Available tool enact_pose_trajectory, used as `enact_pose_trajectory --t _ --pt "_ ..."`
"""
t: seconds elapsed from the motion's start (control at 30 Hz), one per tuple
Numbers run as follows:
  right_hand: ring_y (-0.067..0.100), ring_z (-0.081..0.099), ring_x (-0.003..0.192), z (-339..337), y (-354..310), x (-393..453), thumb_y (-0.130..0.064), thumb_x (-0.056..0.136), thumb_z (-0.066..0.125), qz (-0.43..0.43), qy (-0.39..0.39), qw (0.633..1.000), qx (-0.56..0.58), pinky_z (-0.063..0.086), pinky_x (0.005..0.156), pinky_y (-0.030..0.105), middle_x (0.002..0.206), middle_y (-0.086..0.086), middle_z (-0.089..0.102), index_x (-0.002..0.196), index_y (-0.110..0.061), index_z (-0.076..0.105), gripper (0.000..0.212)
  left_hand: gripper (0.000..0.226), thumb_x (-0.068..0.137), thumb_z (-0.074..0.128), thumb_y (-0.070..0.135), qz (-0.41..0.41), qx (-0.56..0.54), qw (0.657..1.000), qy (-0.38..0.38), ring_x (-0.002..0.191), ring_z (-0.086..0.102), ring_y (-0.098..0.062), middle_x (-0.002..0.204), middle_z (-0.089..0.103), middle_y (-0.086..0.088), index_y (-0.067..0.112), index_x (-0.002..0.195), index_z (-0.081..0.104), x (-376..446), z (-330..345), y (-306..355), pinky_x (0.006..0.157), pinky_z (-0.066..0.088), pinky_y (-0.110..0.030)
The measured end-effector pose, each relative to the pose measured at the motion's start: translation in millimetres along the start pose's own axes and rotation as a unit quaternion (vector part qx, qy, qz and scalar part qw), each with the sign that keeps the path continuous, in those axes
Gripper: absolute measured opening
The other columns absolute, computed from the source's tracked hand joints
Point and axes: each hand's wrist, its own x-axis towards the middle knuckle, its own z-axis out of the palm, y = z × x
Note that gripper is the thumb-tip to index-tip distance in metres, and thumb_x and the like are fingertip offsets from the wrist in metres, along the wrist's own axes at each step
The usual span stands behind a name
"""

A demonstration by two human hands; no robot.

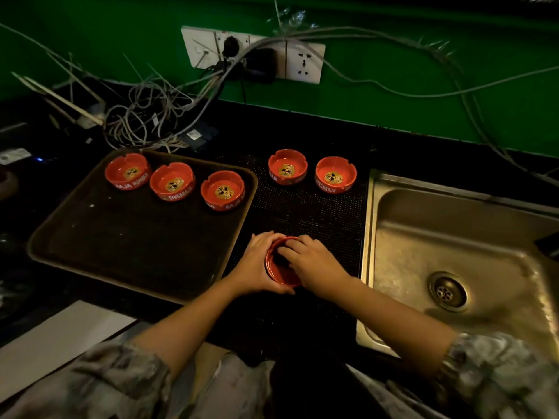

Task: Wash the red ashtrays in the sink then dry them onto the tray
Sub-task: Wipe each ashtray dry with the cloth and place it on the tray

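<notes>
Two hands are working one red ashtray (279,267) over the dark mat (305,213), at six o'clock of the scene: the left hand (257,261) is cupping its side with curled fingers, the right hand (311,261) is reaching its fingers into the bowl. At three o'clock the sink (453,237) is lying. Farther off, two ashtrays (311,173) are sitting on the mat at twelve o'clock, and three ashtrays (174,181) are standing along the tray (127,246) at ten o'clock.
</notes>
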Motion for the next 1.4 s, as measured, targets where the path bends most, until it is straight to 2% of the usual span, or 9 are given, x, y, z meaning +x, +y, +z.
enact_pose_trajectory --t 0.27,0.4,0.6,0.67,0.8,0.97,1.17,1.27,1.4 --pt "0.015 0.039 0.118 -22.4 21.4 -7.1 -0.02 0.085 0.06 -0.114 -0.109 0.987 0.01 0.034 0.085 0.036 0.126 -0.02 0.056 0.115 -0.038 0.061 0.035 0.112 0.047 0.088 0.059 -0.03 -0.02 0.999 -0.005 0.146 0.008 -0.007 0.152 0.032 0.006 0.036 0.141 0.032 -4.3 -1.6 4.9 0.12 -0.004 -0.044" --pt "0.02 0.041 0.118 -28.1 25.5 -0.5 -0.024 0.084 0.062 -0.125 -0.074 0.986 -0.077 0.031 0.086 0.035 0.129 -0.012 0.054 0.123 -0.034 0.057 0.041 0.119 0.055 0.084 0.058 -0.049 -0.007 0.999 0.008 0.144 -0.007 -0.004 0.156 0.019 0.005 0.028 0.151 0.02 -13.7 5.3 14.9 0.12 -0.008 -0.045" --pt "0.019 0.033 0.132 4.4 -1.0 -13.2 -0.031 0.091 0.045 -0.028 0.016 0.999 0.023 0.021 0.106 0.042 0.139 -0.005 0.047 0.135 -0.027 0.048 0.044 0.108 0.055 0.066 0.068 -0.137 -0.001 0.972 0.191 0.145 0.013 -0.022 0.147 0.034 -0.007 0.01 0.14 0.031 -28.9 48.0 35.1 0.119 0.018 -0.051" --pt "0.013 0.028 0.135 0.2 3.8 -21.5 -0.03 0.094 0.04 -0.023 -0.005 0.994 0.107 0.011 0.112 0.039 0.142 -0.009 0.044 0.138 -0.028 0.044 0.044 0.107 0.053 0.062 0.068 -0.148 0.011 0.968 0.203 0.143 0.018 -0.024 0.143 0.038 -0.01 0.007 0.137 0.036 -25.6 50.6 32.6 0.12 0.014 -0.051" --pt "0.012 0.037 0.131 -14.8 25.5 -30.7 -0.032 0.095 0.049 -0.051 -0.028 0.992 0.116 0.02 0.115 0.032 0.14 -0.006 0.048 0.136 -0.025 0.045 0.041 0.114 0.043 0.069 0.074 -0.095 0.035 0.982 0.158 0.14 0.025 -0.017 0.14 0.043 -0.004 0.014 0.135 0.041 -15.7 38.7 18.1 0.12 -0.004 -0.044" --pt "0.025 0.041 0.131 -9.8 37.1 -14.0 -0.026 0.093 0.055 -0.066 -0.005 0.998 0.017 0.032 0.111 0.038 0.139 0.003 0.052 0.137 -0.018 0.049 0.045 0.119 0.04 0.075 0.074 -0.01 0.046 0.998 0.028 0.144 0.018 -0.015 0.144 0.043 0.001 0.019 0.14 0.04 11.0 5.2 4.9 0.12 -0.003 -0.052" --pt "0.022 0.025 0.141 8.4 13.6 -7.8 -0.046 0.098 0.033 -0.053 0.005 0.997 0.051 0.015 0.115 0.039 0.149 -0.002 0.04 0.142 -0.025 0.043 0.05 0.118 0.051 0.076 0.066 0.016 0.048 0.997 -0.056 0.148 -0.003 -0.013 0.154 0.031 0.003 0.02 0.148 0.028 17.6 -14.3 -2.0 0.118 -0.008 -0.045" --pt "0.013 0.01 0.146 1.6 23.0 -12.8 -0.047 0.1 0.029 -0.09 -0.04 0.991 0.093 0.001 0.117 0.035 0.151 -0.01 0.035 0.137 -0.031 0.047 0.044 0.124 0.049 0.069 0.067 -0.005 0.074 0.997 -0.006 0.148 -0.008 -0.014 0.156 0.023 -0.004 0.014 0.151 0.02 8.0 1.7 3.8 0.119 -0.006 -0.055" --pt "0.021 0.023 0.141 -12.0 41.5 -2.4 -0.028 0.095 0.043 -0.129 -0.057 0.989 0.051 0.016 0.117 0.042 0.142 -0.007 0.047 0.124 -0.027 0.059 0.033 0.132 0.042 0.063 0.083 -0.108 0.067 0.981 0.144 0.147 0.011 -0.028 0.148 0.034 -0.008 0.007 0.145 0.028 -7.3 33.7 23.8 0.119 0.01 -0.054"
